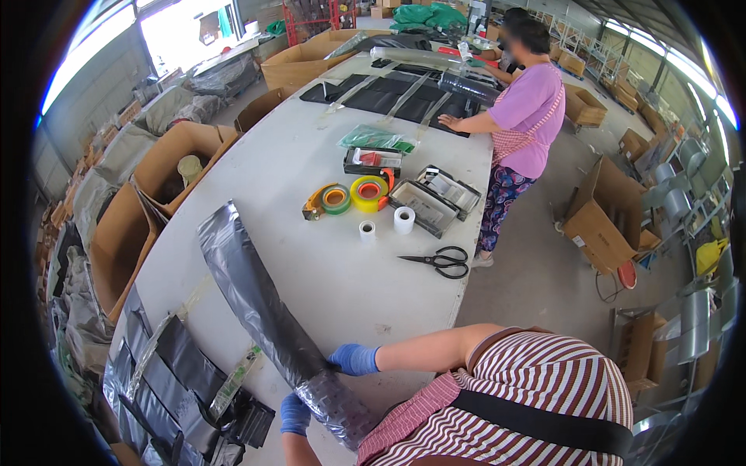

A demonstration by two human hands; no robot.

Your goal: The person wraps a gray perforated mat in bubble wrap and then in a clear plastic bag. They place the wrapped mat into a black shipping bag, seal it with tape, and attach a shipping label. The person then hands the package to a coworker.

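A long roll of black plastic film (pixel 250 291) lies slantwise over the white table (pixel 291 256), its near end against the striped top and wrapped in clear, shiny film. My right hand (pixel 354 359), in a blue glove, grips the roll's right side. My left hand (pixel 296 412), also gloved in blue, holds its left side lower down; its fingers are partly hidden under the roll. Flat black plastic pieces (pixel 175 373) with clear tape strips lie left of the roll. Black-handled scissors (pixel 449 262) rest beyond my right hand.
Tape dispensers (pixel 368 194), white rolls (pixel 404 220), open boxes (pixel 424 207) and a green plastic bag (pixel 373 138) sit mid-table. A co-worker (pixel 527 116) stands at the far right edge by more black film (pixel 384 96); another person is behind. Cardboard boxes (pixel 119 250) line the left edge.
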